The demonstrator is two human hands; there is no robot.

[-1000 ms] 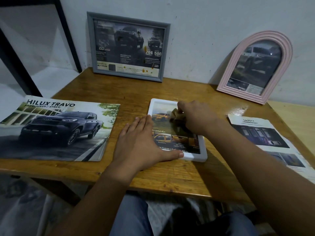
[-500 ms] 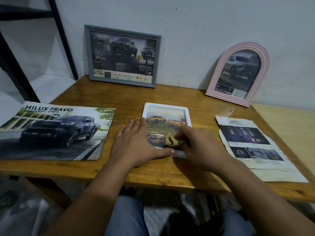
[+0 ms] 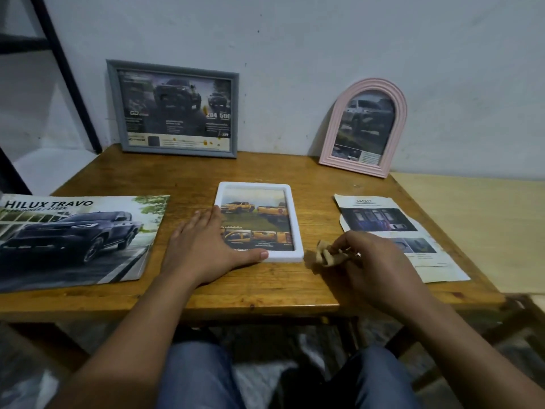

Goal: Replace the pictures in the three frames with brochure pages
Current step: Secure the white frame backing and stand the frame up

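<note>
My left hand (image 3: 203, 249) lies flat with straight fingers on the near left corner of the white frame (image 3: 259, 222), which lies in the middle of the table (image 3: 265, 290) with a truck page inside. My right hand (image 3: 365, 261) pinches a small crumpled cloth (image 3: 326, 255) just beside it. All three frames look filled, so I think I should put the cloth down and stand this frame by the wall.

I see a wooden table (image 3: 265, 169). A white frame (image 3: 296, 231) lies flat mid-table, a brochure (image 3: 73, 237) at the left edge, a loose page (image 3: 392, 228) toward the right edge. A grey frame (image 3: 113, 107) and pink arched frame (image 3: 330, 137) stand along the back edge.
</note>
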